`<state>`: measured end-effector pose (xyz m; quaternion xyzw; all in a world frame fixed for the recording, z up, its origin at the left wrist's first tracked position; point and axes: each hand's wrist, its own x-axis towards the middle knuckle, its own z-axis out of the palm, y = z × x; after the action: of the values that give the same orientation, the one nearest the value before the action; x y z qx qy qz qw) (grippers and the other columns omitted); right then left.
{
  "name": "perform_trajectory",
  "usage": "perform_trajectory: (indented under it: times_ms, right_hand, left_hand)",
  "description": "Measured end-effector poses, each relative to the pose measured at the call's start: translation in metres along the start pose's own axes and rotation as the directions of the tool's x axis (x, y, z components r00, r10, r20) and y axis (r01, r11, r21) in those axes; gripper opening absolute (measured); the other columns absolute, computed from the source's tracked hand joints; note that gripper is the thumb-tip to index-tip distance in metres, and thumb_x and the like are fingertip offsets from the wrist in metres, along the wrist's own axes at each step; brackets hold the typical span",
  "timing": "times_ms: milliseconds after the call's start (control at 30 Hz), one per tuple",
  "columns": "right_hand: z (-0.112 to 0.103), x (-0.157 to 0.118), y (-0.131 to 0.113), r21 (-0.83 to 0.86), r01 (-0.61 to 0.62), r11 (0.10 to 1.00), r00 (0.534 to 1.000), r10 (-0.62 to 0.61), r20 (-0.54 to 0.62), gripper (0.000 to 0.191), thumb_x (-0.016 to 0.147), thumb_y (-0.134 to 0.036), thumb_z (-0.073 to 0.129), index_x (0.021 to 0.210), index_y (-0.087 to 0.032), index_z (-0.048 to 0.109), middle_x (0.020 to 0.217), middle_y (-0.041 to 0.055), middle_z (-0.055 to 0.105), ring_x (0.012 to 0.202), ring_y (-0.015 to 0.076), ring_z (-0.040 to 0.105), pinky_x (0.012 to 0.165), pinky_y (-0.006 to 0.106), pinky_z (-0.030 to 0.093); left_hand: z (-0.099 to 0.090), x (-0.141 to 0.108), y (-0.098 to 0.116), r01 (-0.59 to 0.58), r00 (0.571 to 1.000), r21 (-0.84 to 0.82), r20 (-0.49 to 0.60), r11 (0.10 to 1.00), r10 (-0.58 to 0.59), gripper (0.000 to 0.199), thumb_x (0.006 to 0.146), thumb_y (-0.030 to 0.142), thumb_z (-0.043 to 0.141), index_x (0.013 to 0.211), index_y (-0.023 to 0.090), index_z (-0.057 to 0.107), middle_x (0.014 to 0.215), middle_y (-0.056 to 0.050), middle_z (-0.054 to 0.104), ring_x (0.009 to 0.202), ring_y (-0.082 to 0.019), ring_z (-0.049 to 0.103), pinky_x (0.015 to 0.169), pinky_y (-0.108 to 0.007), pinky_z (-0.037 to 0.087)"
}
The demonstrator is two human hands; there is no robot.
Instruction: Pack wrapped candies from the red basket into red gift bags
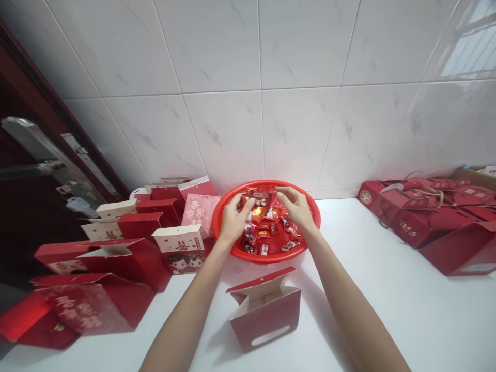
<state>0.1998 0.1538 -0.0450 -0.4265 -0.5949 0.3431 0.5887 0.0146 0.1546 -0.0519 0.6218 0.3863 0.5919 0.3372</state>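
A red plastic basket [315,227] against the wall holds several small wrapped candies [267,213], mostly red and shiny. My left hand [233,219] is over its left side, thumb and fingers closed at the edge of a dark red-brown candy packet [259,198]. Over the right side, my right hand [296,207] has its thumb and forefinger close together near that packet's right end; whatever is in them is too small to make out. In front of the basket, between my forearms, an open red gift box [267,315] stands upright with its top flap raised.
Several red and cream gift boxes [132,263] stand in a row on the left, with a pink-red box [199,209] beside the basket. More red boxes [422,212] are piled at the right. A tiled wall [298,139] bounds the white table [372,289]; a door handle [34,168] is at far left.
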Motion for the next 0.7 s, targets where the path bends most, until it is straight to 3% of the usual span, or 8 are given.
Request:
perform_trajectory:
  times_ms: [100, 200, 333, 433, 533, 700]
  right_hand:
    - [-0.004, 0.0, 0.007, -0.279, -0.217, 0.935, 0.975, 0.194, -0.108, 0.031, 0.084, -0.027, 0.059, 0.113, -0.018, 0.064, 0.123, 0.0122, 0.068, 0.119, 0.027, 0.062, 0.1, 0.042, 0.049]
    - [-0.003, -0.006, 0.006, -0.537, -0.307, 0.786, 0.945, 0.319, -0.073, 0.038, 0.085, -0.023, 0.056, 0.123, -0.017, 0.058, 0.129, 0.0157, 0.064, 0.122, 0.031, 0.059, 0.101, 0.046, 0.046]
    - [0.003, -0.017, -0.001, -0.757, -0.27, 0.595, 0.9, 0.435, 0.021, 0.037, 0.09, -0.026, 0.055, 0.125, -0.015, 0.055, 0.13, 0.0201, 0.061, 0.126, 0.0363, 0.055, 0.101, 0.051, 0.042]
    - [0.006, -0.025, -0.006, -0.806, -0.252, 0.535, 0.886, 0.463, 0.03, 0.045, 0.091, -0.027, 0.056, 0.133, -0.015, 0.049, 0.135, 0.0232, 0.056, 0.13, 0.0382, 0.051, 0.1, 0.053, 0.042]
    - [0.008, -0.035, -0.01, -0.824, -0.24, 0.514, 0.871, 0.489, 0.052, 0.064, 0.087, -0.027, 0.061, 0.145, -0.013, 0.038, 0.145, 0.027, 0.047, 0.137, 0.0407, 0.044, 0.102, 0.053, 0.042]
    - [0.01, -0.055, -0.01, -0.888, -0.173, 0.425, 0.846, 0.526, 0.087, 0.103, 0.074, -0.029, 0.078, 0.157, -0.014, 0.019, 0.16, 0.0307, 0.021, 0.149, 0.0469, 0.022, 0.111, 0.055, 0.031]
  left_hand:
    - [-0.004, 0.002, -0.006, 0.089, 0.972, -0.07, -0.21, 0.994, -0.102, 0.039, 0.075, 0.053, 0.073, 0.091, 0.017, 0.067, 0.09, -0.004, 0.073, 0.088, -0.021, 0.066, 0.079, -0.029, 0.051]
    - [-0.005, 0.001, -0.009, 0.141, 0.956, -0.115, -0.241, 0.983, -0.165, 0.043, 0.07, 0.055, 0.076, 0.088, 0.017, 0.067, 0.087, -0.004, 0.072, 0.083, -0.02, 0.065, 0.075, -0.028, 0.05]
    - [-0.004, -0.006, -0.007, 0.155, 0.965, -0.026, -0.211, 0.988, -0.157, 0.04, 0.071, 0.054, 0.076, 0.078, 0.017, 0.064, 0.074, 0.0, 0.067, 0.071, -0.016, 0.06, 0.064, -0.024, 0.045]
    - [-0.005, -0.011, -0.006, 0.144, 0.966, 0.025, -0.22, 0.989, -0.135, 0.038, 0.075, 0.054, 0.073, 0.076, 0.017, 0.062, 0.071, 0.001, 0.064, 0.067, -0.015, 0.057, 0.061, -0.024, 0.042]
    - [-0.005, -0.018, -0.003, 0.13, 0.965, 0.056, -0.235, 0.99, -0.114, 0.038, 0.075, 0.054, 0.072, 0.074, 0.017, 0.061, 0.072, 0.0, 0.064, 0.069, -0.016, 0.058, 0.064, -0.025, 0.043]
    - [-0.004, -0.032, 0.006, 0.111, 0.982, -0.011, -0.153, 0.994, -0.112, 0.039, 0.076, 0.055, 0.072, 0.082, 0.017, 0.063, 0.08, -0.002, 0.069, 0.079, -0.019, 0.064, 0.072, -0.027, 0.047]
